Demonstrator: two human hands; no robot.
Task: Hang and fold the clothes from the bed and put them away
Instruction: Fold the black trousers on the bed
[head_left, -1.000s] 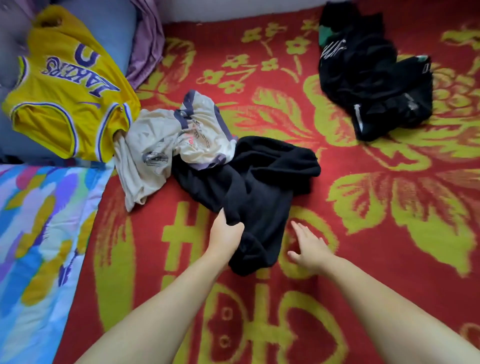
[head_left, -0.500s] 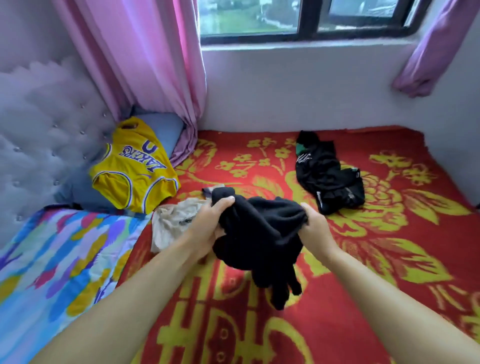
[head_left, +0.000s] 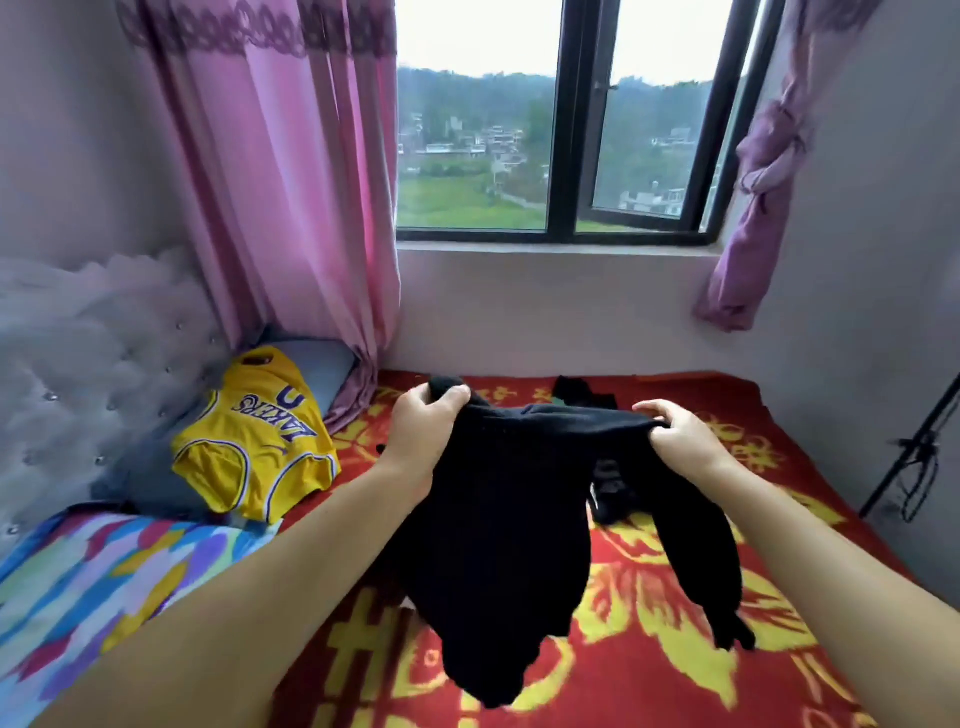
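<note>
A black sweater hangs in the air above the bed, held up by its top edge. My left hand grips its left corner and my right hand grips its right side; one sleeve dangles at the right. A yellow Lakers jersey lies on a grey-blue pillow at the left. Another pile of black clothes lies on the bed behind the sweater, mostly hidden by it. The beige garment from before is hidden behind my left arm.
The bed has a red blanket with yellow flowers. A multicoloured quilt lies at the left by the tufted headboard. Pink curtain and window stand behind. A black stand leans at the right wall.
Both hands took hold of the black sweater and lifted it off the bed, spreading it apart. My view tilted up from the bed toward the window.
</note>
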